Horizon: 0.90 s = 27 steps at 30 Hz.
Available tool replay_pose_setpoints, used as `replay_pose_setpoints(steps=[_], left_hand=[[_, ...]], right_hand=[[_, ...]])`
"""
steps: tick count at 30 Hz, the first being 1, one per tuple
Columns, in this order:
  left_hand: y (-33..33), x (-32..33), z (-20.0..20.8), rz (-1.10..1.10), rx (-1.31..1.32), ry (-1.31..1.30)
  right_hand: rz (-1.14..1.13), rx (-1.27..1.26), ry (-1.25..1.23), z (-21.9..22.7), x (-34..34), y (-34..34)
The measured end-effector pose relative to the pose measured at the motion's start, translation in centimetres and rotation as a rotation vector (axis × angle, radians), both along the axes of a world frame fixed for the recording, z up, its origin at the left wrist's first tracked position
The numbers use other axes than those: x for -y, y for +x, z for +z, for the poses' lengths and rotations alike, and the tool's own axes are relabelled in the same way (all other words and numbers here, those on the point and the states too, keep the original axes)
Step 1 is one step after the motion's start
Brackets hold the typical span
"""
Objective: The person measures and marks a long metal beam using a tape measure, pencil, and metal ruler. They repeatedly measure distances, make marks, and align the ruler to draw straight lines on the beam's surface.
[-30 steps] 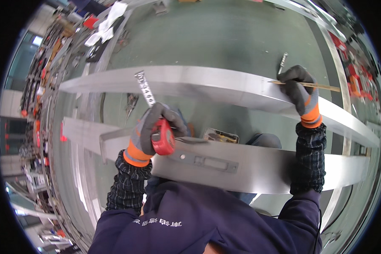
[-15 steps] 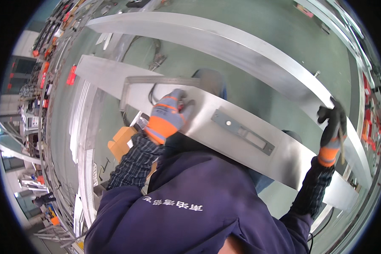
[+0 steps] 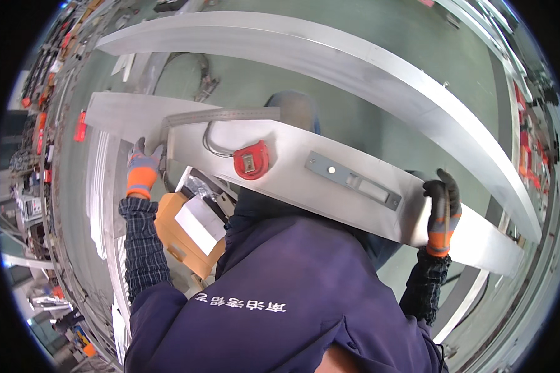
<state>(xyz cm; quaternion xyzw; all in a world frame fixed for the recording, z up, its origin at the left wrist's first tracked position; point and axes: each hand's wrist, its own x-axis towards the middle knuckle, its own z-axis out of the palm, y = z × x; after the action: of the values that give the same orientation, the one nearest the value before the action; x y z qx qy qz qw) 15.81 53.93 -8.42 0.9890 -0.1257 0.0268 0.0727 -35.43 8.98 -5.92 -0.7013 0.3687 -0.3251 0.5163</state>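
Both gloved hands' grips point(image 3: 144, 169) point(image 3: 442, 208) close on the long silvery aluminium profile point(image 3: 292, 168).

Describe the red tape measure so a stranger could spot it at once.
Start at the long silver metal panel that the gloved left hand and right hand grip at its ends. The red tape measure lies on its upper face, below a steel ruler: the only round red thing there.
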Motion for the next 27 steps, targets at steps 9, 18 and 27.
replay_pose_setpoints(steps=[9, 18, 27], left_hand=[[4.8, -5.4, -5.3, -0.361, 0.065, 0.458], [0.1, 0.4, -0.2, -0.159, -0.108, -0.023], [-1.5, 4.0, 6.9, 0.046, -0.22, -0.746]], right_hand=[[0.457, -0.364, -0.756, -0.2, -3.6, 4.6], [0.421, -0.34, -0.744, -0.2, -3.6, 4.4], [0.347, -0.24, -0.595, 0.2, -2.9, 3.8]])
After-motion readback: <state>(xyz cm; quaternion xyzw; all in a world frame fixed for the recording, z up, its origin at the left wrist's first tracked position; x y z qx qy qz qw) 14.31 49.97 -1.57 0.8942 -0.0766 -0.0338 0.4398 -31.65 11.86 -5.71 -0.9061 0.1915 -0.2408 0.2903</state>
